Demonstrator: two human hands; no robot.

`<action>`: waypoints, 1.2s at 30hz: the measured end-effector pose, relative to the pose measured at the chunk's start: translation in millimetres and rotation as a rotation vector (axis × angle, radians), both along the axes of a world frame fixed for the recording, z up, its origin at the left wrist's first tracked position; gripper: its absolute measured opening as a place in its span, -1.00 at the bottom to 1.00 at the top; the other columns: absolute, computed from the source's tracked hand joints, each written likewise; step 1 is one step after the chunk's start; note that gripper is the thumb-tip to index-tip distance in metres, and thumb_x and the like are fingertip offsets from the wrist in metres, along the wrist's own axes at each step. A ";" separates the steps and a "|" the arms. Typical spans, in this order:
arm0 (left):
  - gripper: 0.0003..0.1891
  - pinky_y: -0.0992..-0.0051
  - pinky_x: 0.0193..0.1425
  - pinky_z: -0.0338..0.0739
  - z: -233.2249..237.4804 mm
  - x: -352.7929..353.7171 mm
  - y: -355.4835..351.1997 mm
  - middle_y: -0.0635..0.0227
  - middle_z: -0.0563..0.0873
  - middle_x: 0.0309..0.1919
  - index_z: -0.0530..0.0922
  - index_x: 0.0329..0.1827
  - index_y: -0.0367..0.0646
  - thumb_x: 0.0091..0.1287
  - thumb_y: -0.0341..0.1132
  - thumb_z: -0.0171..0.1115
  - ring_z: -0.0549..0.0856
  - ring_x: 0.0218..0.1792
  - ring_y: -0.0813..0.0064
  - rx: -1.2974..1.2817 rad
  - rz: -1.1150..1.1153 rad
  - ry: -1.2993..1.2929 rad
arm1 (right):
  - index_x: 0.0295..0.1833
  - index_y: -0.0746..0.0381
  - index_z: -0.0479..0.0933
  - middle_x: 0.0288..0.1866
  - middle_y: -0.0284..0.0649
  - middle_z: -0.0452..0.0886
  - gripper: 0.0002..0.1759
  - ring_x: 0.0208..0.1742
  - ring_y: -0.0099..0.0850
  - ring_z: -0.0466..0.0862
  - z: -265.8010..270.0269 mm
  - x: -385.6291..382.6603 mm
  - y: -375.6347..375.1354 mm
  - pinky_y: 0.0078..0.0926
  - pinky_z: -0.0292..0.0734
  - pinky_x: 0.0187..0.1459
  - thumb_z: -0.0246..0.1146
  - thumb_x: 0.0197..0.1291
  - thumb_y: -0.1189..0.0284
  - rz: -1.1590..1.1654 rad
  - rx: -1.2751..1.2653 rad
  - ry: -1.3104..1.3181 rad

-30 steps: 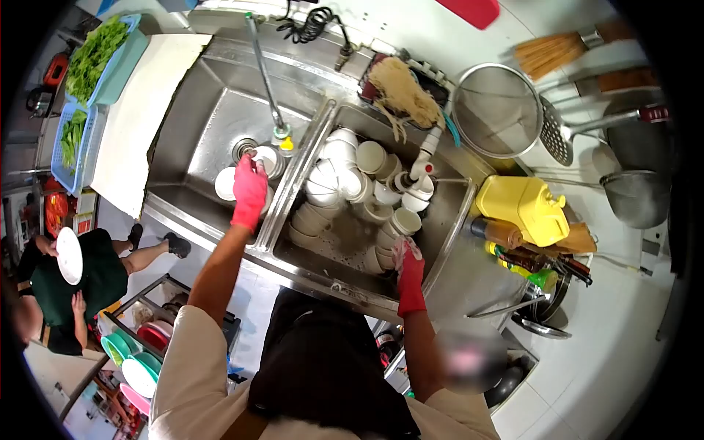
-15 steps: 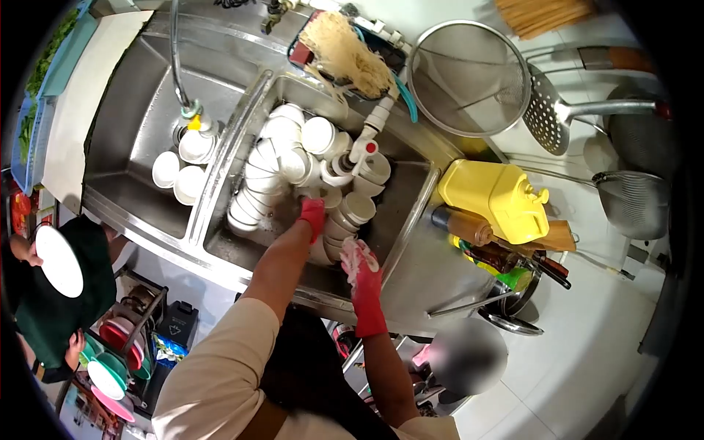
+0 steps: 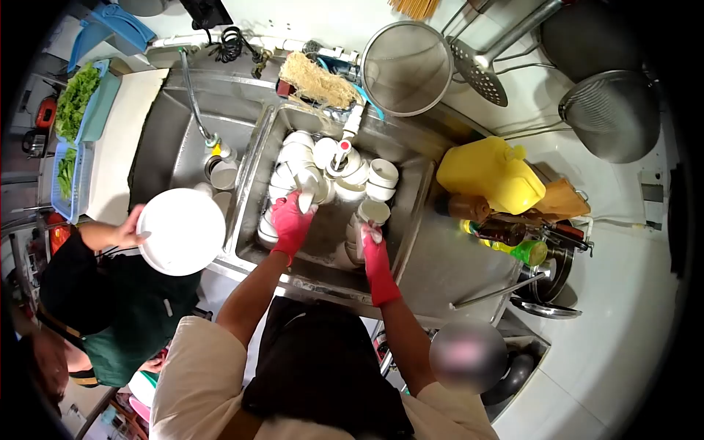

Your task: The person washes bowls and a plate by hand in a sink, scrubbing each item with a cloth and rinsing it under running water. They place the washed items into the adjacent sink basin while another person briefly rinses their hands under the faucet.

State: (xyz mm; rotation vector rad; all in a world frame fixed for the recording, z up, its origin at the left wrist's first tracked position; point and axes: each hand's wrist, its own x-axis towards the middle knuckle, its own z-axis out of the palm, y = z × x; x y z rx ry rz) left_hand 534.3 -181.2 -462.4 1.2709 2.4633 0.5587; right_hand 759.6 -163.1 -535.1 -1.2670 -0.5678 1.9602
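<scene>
My left hand (image 3: 291, 226), in a red rubber glove, is closed on a small white bowl (image 3: 307, 196) held tilted over the sink basin. Suds cover the fingers of my right hand (image 3: 376, 257), also gloved in red. Those fingers are curled beside a stack of white bowls (image 3: 374, 211) on the basin's right side; what they hold, if anything, I cannot make out. More white bowls (image 3: 297, 150) lie stacked and tipped along the left and back of the basin. A white tap with a red knob (image 3: 344, 147) reaches over them.
At the left a co-worker's hand (image 3: 130, 227) holds a white plate (image 3: 181, 232) over the sink's front edge. A yellow jug (image 3: 488, 174) and bottles stand on the right ledge. A round strainer (image 3: 407, 68) hangs behind; a metal hose (image 3: 192, 95) hangs over the left basin.
My left hand has drawn back toward me and now holds up a bowl. My right hand has come against the right stack. The co-worker's plate has moved in toward the sink; my view has shifted.
</scene>
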 end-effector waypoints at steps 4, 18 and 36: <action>-0.66 0.59 0.01 0.35 -22.4 18.9 -14.6 0.34 0.57 -0.15 0.42 0.03 -0.23 0.28 -0.21 0.08 0.48 -0.12 0.57 0.417 0.324 -1.171 | 0.23 0.22 0.19 -0.09 -0.31 0.44 -0.42 -0.25 -0.58 0.40 72.5 -47.8 32.7 -0.64 0.38 -0.23 0.16 0.12 0.29 0.273 0.058 -0.023; -0.61 0.67 -0.21 0.44 60.0 78.6 1.2 0.37 0.61 -0.30 0.46 -0.01 -0.34 0.26 -0.17 0.11 0.55 -0.34 0.63 0.312 0.351 -1.410 | -0.25 0.23 0.48 -0.56 -0.35 0.48 -0.88 -0.50 -0.51 0.51 21.0 -30.8 39.2 -0.53 0.41 -0.50 0.13 0.05 0.49 0.493 0.185 -0.463; -0.56 0.51 0.00 0.40 3.3 46.4 2.4 0.23 0.60 -0.14 0.49 0.02 -0.16 0.18 -0.06 0.18 0.52 -0.15 0.48 0.085 0.195 -1.164 | -0.07 0.20 0.49 -0.18 -0.09 0.58 -0.52 -0.12 -0.33 0.56 -64.3 -31.6 64.9 -0.51 0.35 0.03 0.22 -0.04 0.12 1.451 1.009 -1.133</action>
